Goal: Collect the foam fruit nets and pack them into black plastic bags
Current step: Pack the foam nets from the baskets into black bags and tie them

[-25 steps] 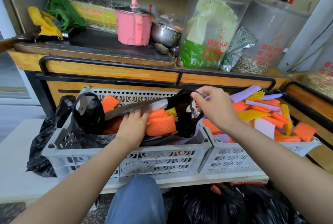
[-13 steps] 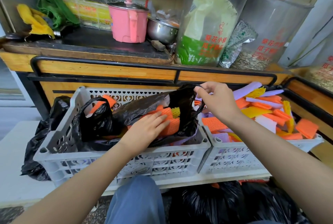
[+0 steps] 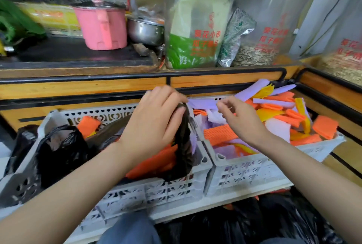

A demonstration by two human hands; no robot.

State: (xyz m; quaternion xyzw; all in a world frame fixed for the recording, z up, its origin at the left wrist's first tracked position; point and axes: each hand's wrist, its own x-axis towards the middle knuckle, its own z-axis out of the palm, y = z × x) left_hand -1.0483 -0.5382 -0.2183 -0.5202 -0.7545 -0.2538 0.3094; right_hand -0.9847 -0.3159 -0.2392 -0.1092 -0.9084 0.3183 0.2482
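- Black bag (image 3: 182, 145): thin glossy plastic, crinkled.
- Fruit nets (image 3: 219, 136): soft matt foam mesh.
- Crates (image 3: 244, 173): pale perforated hard plastic.
- Bowl (image 3: 146, 32): shiny metal.
- Shelf edge (image 3: 84, 84): varnished wood.

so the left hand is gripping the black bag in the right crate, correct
No. The head view shows the left hand gripping the black bag in the left crate, not the right crate.
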